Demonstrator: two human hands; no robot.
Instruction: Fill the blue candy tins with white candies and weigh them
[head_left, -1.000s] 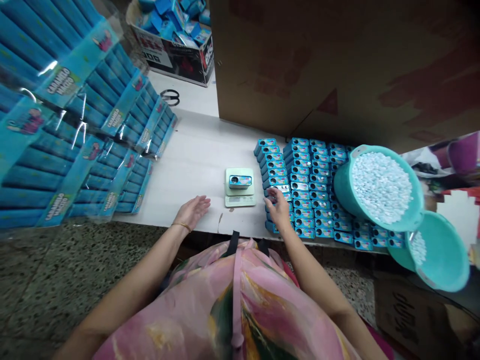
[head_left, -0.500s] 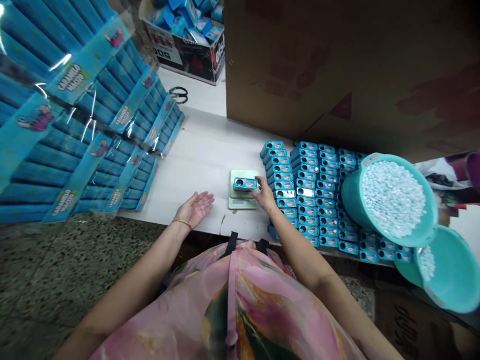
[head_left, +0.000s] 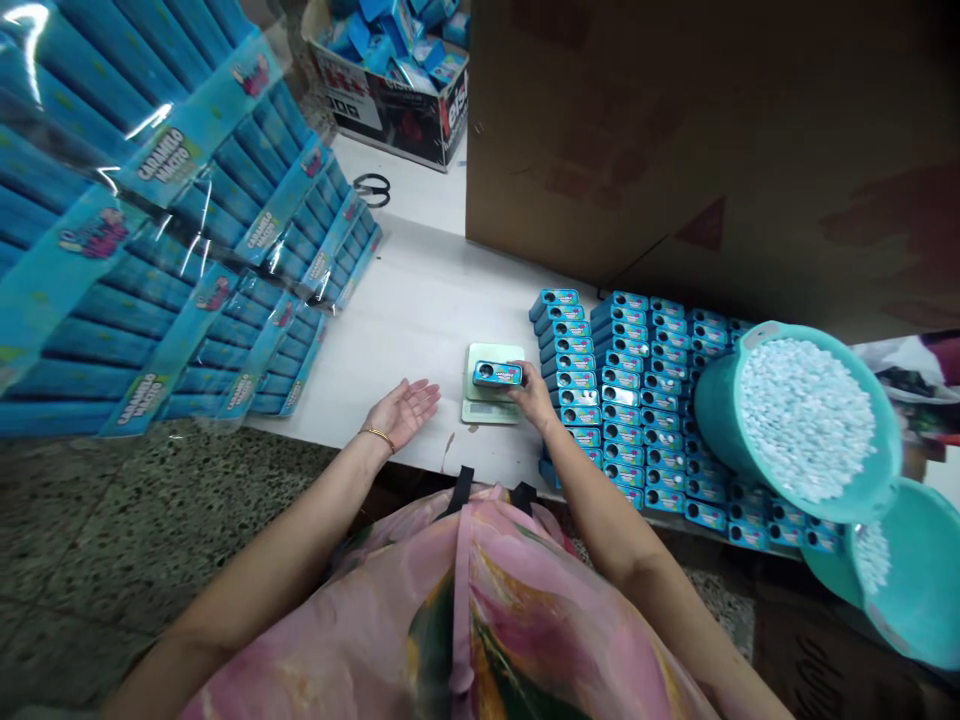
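Note:
A small blue box (head_left: 497, 374) with a round dark hole in its top is at a pale green kitchen scale (head_left: 480, 408). My right hand (head_left: 534, 397) grips the box's right end between thumb and fingers; whether the box still touches the scale I cannot tell. My left hand (head_left: 403, 412) is open, palm up and fingers loosely stretched, left of the scale and holding nothing. Right of my right hand, many matching blue boxes (head_left: 574, 380) stand upright in close rows, the same kind of hole showing on top.
A turquoise bucket (head_left: 712, 400) full of small white pieces stands over the boxes at right, a second bucket (head_left: 922, 570) beside it. Plastic-wrapped blue display packs (head_left: 187, 260) are stacked at left. Behind are scissors (head_left: 373, 188), a carton of blue boxes (head_left: 405, 125) and a large cardboard box (head_left: 600, 150).
My right hand has closed on the right end of the box at the scale. My left hand stays open, palm up. The whole view has shifted slightly.

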